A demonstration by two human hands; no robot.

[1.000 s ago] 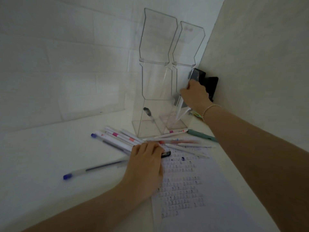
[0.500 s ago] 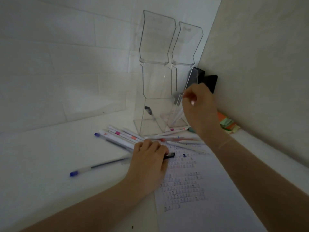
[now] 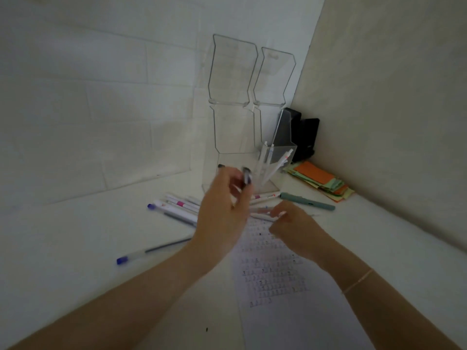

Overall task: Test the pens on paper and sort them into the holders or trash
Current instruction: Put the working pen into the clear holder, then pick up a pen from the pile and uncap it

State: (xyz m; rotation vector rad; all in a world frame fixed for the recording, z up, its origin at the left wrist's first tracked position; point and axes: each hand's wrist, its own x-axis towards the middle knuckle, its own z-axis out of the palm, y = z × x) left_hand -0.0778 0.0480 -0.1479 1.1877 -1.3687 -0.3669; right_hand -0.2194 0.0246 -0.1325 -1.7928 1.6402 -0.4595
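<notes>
Head cam: left hand (image 3: 222, 210) w/ dark pen (image 3: 247, 176), prob.

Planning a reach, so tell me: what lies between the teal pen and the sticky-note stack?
Only bare white desk, in the head view: the teal pen and sticky-note stack lie apart.

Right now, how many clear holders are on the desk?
2. The left holder stands by the back wall, its base behind the raised left hand. The right holder touches it on the corner side and has pens in it. None seems hidden.
</notes>
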